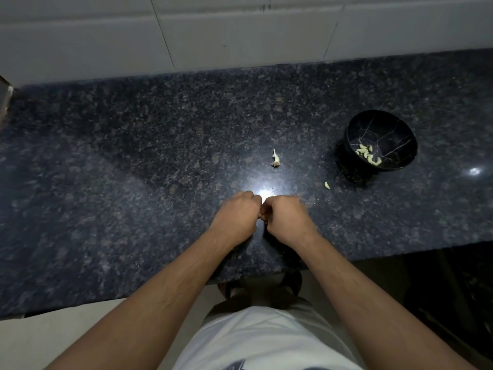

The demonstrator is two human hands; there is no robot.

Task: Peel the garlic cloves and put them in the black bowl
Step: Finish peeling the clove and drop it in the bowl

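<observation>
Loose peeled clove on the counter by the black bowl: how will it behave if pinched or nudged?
The loose garlic clove looks small and curved, so probably light; a nudge would likely spin or skid it on the glossy granite counter. Peeled, it may be slick to pinch. It looks solid, so probably stiff.

hands (262, 217) curled together | whatever they hold hidden | fingertips unseen

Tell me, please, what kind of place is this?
Probably a home kitchen: a dark speckled stone counter against a white tiled wall, with peeled garlic cloves in a black bowl.
</observation>
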